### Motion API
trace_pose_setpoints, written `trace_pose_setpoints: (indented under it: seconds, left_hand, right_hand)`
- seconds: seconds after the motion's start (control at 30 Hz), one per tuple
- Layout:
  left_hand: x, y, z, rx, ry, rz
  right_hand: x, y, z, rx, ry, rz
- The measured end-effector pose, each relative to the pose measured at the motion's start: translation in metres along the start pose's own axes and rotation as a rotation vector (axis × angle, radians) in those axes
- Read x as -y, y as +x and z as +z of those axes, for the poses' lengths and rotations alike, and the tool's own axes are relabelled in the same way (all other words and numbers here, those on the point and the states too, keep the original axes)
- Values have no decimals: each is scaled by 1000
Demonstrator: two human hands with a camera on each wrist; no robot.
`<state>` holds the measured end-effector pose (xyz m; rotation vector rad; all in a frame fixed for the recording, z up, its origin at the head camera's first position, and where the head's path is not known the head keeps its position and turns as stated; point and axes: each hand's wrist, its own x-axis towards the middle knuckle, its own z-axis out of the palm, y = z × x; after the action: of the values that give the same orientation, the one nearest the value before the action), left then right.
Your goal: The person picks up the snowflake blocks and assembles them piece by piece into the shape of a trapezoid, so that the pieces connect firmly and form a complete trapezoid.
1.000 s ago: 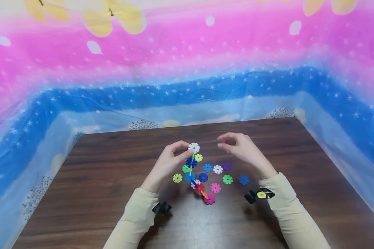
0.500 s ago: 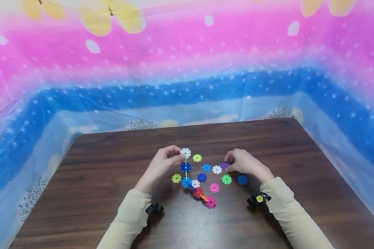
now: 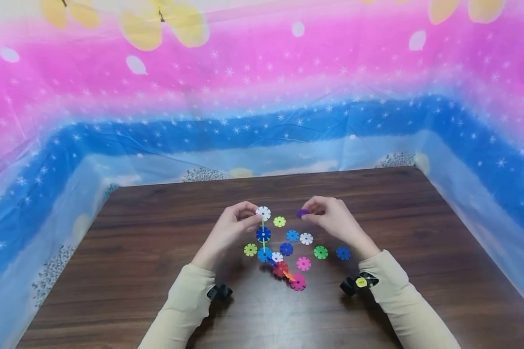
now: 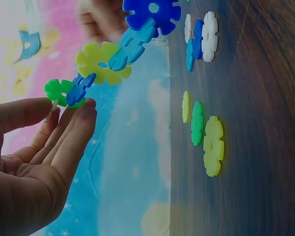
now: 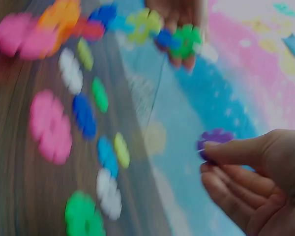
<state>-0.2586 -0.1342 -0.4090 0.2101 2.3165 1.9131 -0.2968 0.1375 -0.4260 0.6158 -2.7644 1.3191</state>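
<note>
My left hand [image 3: 229, 230] pinches the white end disc [image 3: 263, 213] of a chain of slotted plastic snowflake discs. Green, blue, yellow, light blue, red and orange pieces follow down the chain to a magenta disc [image 3: 298, 282] at the near end. In the left wrist view, the green disc [image 4: 54, 87] is right by my thumb and fingertips, with the white one seen edge-on. Between thumb and fingers, my right hand [image 3: 336, 225] holds a purple disc [image 5: 216, 139], raised to the right of the white end disc and apart from it.
Several loose discs lie on the dark wooden table [image 3: 166, 213] between and below the hands. Among them are a pink disc [image 3: 303, 263], a green disc [image 3: 320, 252] and a blue disc [image 3: 343, 253]. A patterned cloth [image 3: 253, 131] hangs behind the table.
My right hand came down bare, took the purple disc from the table and lifted it up and left. My left hand shifted the chain a little left.
</note>
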Motion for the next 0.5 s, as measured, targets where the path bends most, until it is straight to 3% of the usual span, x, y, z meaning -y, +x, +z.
trace_pose_setpoints:
  seconds: [0.17, 0.5]
  left_hand:
    - [2, 1, 3, 0, -8, 11]
    - [1, -2, 6, 10, -23, 12]
  right_hand:
    - [27, -2, 14, -105, 77, -123]
    - [38, -7, 39, -167, -20, -320]
